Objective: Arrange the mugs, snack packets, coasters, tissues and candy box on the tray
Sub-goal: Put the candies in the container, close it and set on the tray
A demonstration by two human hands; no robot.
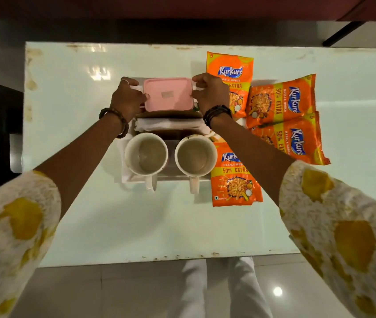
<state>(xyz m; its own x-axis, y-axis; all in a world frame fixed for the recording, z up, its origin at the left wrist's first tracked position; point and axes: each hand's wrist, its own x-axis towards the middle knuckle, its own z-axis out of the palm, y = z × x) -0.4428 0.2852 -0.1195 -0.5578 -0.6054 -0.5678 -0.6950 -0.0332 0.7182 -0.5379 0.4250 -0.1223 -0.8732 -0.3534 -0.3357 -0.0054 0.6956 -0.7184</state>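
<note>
Both hands, left and right, pinch the box between fingers at its ends; looks rigid, light, slick plastic.

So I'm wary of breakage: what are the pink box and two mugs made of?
Pink box: looks like matte plastic, with a moulded lid and rounded corners. Left mug and right mug: probably glazed ceramic, with thick cream walls and a slight sheen.

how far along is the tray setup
Done: two mugs stand at the tray's near edge, with tissues behind them. In hand: the left hand and right hand hold the pink candy box at the far end. Left: four snack packets lie mostly beside the tray. Coasters aren't clearly visible.
</note>
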